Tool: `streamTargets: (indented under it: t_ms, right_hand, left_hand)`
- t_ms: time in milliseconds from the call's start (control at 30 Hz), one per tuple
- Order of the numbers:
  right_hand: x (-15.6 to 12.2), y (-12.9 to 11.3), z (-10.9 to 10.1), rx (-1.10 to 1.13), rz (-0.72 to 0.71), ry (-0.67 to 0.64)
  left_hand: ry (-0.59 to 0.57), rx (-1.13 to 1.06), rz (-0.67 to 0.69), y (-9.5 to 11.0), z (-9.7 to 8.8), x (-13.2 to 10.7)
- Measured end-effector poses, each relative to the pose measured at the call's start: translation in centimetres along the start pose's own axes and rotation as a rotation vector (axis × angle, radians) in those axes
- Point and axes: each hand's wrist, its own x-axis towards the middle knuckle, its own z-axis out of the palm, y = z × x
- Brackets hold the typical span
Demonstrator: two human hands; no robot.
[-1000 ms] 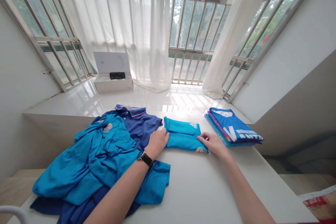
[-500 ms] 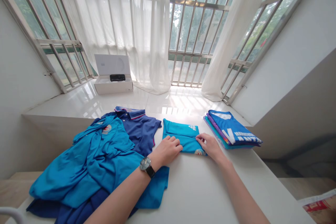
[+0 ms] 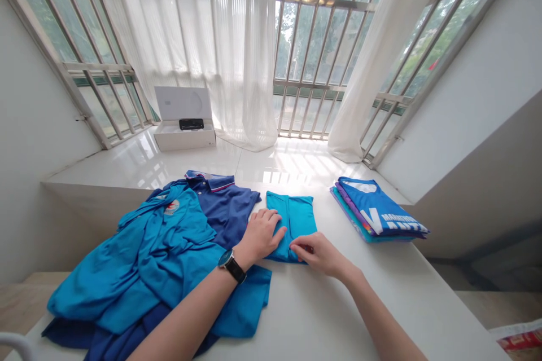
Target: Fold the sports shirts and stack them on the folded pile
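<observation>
The folded shirt [image 3: 302, 213] and the crumpled shirt [image 3: 127, 271] are both coloured turquoise, the latter marked with a red-and-white badge [image 3: 171, 207]. The polo shirt [image 3: 231, 208] is coloured navy, its collar [image 3: 222, 183] edged in red and white. White lettering [image 3: 398, 218] is printed on a blue shirt [image 3: 375, 201]; purple and teal are seen in the layers [image 3: 350, 207] beneath. The table [image 3: 322, 316] is coloured white, the watch strap [image 3: 235, 271] black.

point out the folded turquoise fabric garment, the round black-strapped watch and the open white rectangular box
Folded turquoise fabric garment [image 3: 302, 215]: head view, right panel.
Round black-strapped watch [image 3: 236, 271]: head view, on the strap.
Open white rectangular box [image 3: 185, 140]: head view, front wall.
</observation>
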Motion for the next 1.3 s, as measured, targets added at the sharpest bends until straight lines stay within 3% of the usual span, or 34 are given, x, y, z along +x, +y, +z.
streamTargets:
  t_ms: [133,233,300,567,733,833,900,967,1100,1200,1300]
  right_hand:
    - [-0.2,2.3,-1.3,-0.206,0.118,0.31]
    - [-0.3,3.6,-1.6,-0.321,0.151,0.318]
    - [-0.3,3.7,-1.5,-0.333,0.166,0.268]
    - [-0.2,2.0,-1.8,-0.288,0.219,0.107]
    - [-0.5,-0.3,-0.5,-0.185,0.028,-0.049]
    - [-0.6,-1.2,0.6,-0.105,-0.094,-0.107]
    - [-0.5,-1.0,0.8,-0.08,-0.121,-0.078]
    - [-0.2,-0.1,0.5,-0.103,-0.109,0.044]
    - [0.0,2.8,-0.7,-0.286,-0.033,0.282]
    - [-0.2,4.2,-1.1,-0.386,0.047,0.254]
    - [-0.4,4.6,-1.1,-0.398,0.088,0.23]
  left_hand:
    - [-0.136,-0.017,0.165,0.5,0.1,-0.7]
    - [-0.243,0.024,0.297,0.3,0.4,-1.1]
    - [-0.25,0.065,0.323,0.0,0.6,-1.2]
    - [-0.068,0.22,0.229,-0.9,-0.3,0.1]
    - [-0.101,0.179,0.088,-1.4,-0.8,0.3]
    - [-0.157,0.045,0.004,-2.2,-1.0,0.4]
    - [-0.182,-0.081,-0.045,-2.7,-1.2,0.6]
    - [-0.185,-0.169,-0.083,-2.8,-1.4,0.7]
    - [-0.159,-0.119,-0.062,-2.2,-1.7,0.6]
    - [-0.149,-0.027,-0.016,-1.8,-1.5,0.2]
    - [-0.16,-0.056,-0.059,-1.9,-1.1,0.1]
